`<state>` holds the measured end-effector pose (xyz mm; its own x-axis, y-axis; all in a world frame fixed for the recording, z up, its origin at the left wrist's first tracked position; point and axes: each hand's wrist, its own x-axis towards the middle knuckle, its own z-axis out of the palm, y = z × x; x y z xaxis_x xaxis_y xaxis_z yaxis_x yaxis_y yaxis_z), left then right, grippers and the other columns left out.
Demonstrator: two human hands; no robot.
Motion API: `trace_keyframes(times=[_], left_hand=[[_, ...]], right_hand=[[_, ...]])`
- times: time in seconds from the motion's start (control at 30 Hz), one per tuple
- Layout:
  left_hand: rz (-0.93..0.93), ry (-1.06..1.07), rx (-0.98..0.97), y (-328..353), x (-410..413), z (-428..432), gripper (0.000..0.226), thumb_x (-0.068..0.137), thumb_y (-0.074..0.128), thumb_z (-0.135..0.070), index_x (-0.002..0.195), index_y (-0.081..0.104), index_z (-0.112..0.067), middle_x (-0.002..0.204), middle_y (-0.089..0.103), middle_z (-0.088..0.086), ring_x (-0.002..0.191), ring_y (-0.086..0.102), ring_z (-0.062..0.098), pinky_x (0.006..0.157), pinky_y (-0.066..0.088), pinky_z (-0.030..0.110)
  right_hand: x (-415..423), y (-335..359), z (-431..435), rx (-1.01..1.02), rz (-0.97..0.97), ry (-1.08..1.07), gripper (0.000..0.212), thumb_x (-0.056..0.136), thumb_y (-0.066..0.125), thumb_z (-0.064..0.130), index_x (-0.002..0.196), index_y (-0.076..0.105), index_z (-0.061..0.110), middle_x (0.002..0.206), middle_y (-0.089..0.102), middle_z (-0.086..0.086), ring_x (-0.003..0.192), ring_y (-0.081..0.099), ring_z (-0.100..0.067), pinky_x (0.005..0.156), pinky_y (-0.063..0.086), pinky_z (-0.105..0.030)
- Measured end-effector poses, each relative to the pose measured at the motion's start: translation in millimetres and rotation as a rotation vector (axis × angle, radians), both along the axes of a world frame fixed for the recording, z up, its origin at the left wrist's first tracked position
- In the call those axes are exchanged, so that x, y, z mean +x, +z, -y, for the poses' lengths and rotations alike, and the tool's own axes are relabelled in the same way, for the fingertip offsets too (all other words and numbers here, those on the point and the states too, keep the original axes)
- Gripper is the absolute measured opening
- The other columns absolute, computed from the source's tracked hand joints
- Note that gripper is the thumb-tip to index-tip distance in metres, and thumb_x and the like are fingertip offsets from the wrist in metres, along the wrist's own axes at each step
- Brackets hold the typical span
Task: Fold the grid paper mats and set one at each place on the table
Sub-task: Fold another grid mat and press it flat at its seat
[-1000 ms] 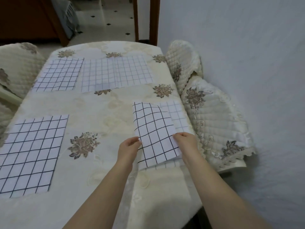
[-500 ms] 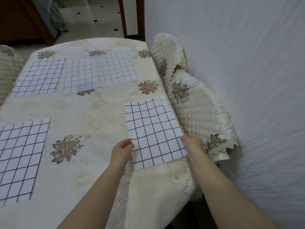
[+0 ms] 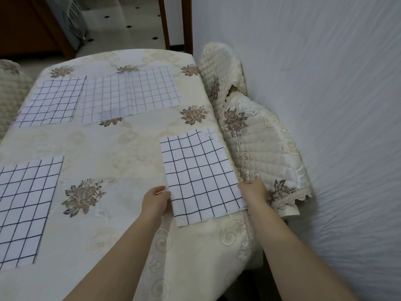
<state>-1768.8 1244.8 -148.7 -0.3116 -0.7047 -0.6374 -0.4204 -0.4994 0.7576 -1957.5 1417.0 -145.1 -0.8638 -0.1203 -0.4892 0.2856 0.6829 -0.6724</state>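
A folded grid paper mat (image 3: pixel 200 174) lies flat at the near right of the table (image 3: pixel 121 153), its lower layer peeking out at the far right corner. My left hand (image 3: pixel 156 200) holds its near left edge with curled fingers. My right hand (image 3: pixel 253 192) grips its near right edge. Another folded mat (image 3: pixel 23 207) lies at the near left, and a third (image 3: pixel 51 102) at the far left. A wider, paler grid sheet (image 3: pixel 130 96) lies open at the far middle.
The table has a cream cloth with brown flower patches. Quilted chair covers (image 3: pixel 260 148) stand between the table's right edge and the white wall (image 3: pixel 325 105). Another covered chair (image 3: pixel 10 90) is at the far left. Tiled floor and wooden posts lie beyond the table.
The raised half of the mat has come down onto its other half and now lies flat. Both hands slid to the mat's near edges. The view shifted slightly.
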Motion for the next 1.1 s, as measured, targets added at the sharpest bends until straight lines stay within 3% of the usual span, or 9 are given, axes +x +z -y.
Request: trace_keyframes(times=[0.17,0.37,0.47,0.67,0.83,0.9,0.93,1.0,1.1], left_hand=[[0.081,-0.04,-0.026,-2,-4,-1,0.017,0.082,0.071,-0.01,0.096,0.07,0.001,0.092,0.072,0.019,0.085,0.07,0.035,0.085,0.057,0.048],[0.108,-0.002,-0.038,-3,1,7,0.014,0.081,0.072,-0.006,0.093,0.07,0.002,0.091,0.071,0.022,0.085,0.07,0.038,0.08,0.058,0.048],[0.12,0.011,-0.051,-4,8,14,0.019,0.081,0.073,-0.008,0.095,0.07,0.004,0.09,0.071,0.022,0.084,0.07,0.038,0.081,0.058,0.049],[0.146,0.017,-0.112,-2,19,30,0.008,0.08,0.074,-0.006,0.077,0.066,-0.005,0.078,0.069,0.015,0.08,0.068,0.035,0.081,0.058,0.047],[0.191,-0.043,-0.18,-2,23,46,0.013,0.08,0.073,-0.009,0.068,0.069,-0.012,0.075,0.071,0.013,0.076,0.069,0.032,0.083,0.057,0.046],[0.216,-0.045,-0.258,0,22,56,0.003,0.079,0.071,-0.012,0.078,0.073,-0.011,0.084,0.074,0.012,0.085,0.07,0.033,0.086,0.056,0.044],[0.231,-0.045,-0.306,2,19,61,0.012,0.08,0.069,-0.014,0.089,0.073,-0.008,0.092,0.073,0.011,0.091,0.069,0.031,0.088,0.054,0.041],[0.221,-0.036,-0.361,11,9,70,0.026,0.082,0.067,-0.015,0.106,0.069,-0.006,0.102,0.07,0.007,0.097,0.065,0.025,0.093,0.051,0.038],[0.04,-0.005,-0.292,23,-18,79,0.027,0.085,0.064,-0.011,0.111,0.067,-0.004,0.099,0.07,0.01,0.097,0.067,0.027,0.091,0.054,0.041]], right_hand=[[-2,0,3,0.016,0.09,0.019,0.017,0.08,0.063,0.012,0.067,0.052,0.01,0.062,0.053,-0.003,0.059,0.05,-0.018,0.054,0.036,-0.02],[7,-5,10,0.036,0.032,0.117,0.028,0.081,0.062,0.011,0.057,0.05,0.018,0.061,0.053,0.0,0.068,0.053,-0.021,0.066,0.042,-0.025],[12,-7,19,0.001,0.008,0.121,0.024,0.081,0.063,0.013,0.061,0.053,0.021,0.071,0.061,-0.003,0.068,0.057,-0.023,0.064,0.046,-0.027],[19,-10,40,0.048,-0.041,0.197,0.012,0.079,0.064,0.014,0.068,0.061,0.017,0.085,0.066,-0.008,0.075,0.062,-0.024,0.061,0.043,-0.022],[16,-11,47,0.007,-0.049,0.116,0.022,0.077,0.067,0.018,0.061,0.053,0.013,0.065,0.056,-0.003,0.062,0.053,-0.022,0.054,0.041,-0.024],[12,-7,51,-0.064,-0.053,0.025,0.02,0.073,0.065,0.02,0.059,0.051,0.02,0.064,0.056,-0.001,0.064,0.054,-0.023,0.063,0.05,-0.033],[8,-4,54,-0.099,-0.056,-0.006,0.017,0.072,0.064,0.02,0.06,0.052,0.02,0.064,0.057,-0.001,0.063,0.055,-0.023,0.066,0.053,-0.037],[-4,1,64,-0.158,-0.055,0.014,0.01,0.078,0.061,0.017,0.069,0.061,0.016,0.067,0.061,-0.002,0.065,0.057,-0.023,0.067,0.052,-0.035],[-25,11,88,-0.334,0.04,0.019,0.012,0.086,0.059,0.01,0.075,0.065,0.01,0.076,0.065,-0.008,0.07,0.058,-0.02,0.069,0.05,-0.033]])
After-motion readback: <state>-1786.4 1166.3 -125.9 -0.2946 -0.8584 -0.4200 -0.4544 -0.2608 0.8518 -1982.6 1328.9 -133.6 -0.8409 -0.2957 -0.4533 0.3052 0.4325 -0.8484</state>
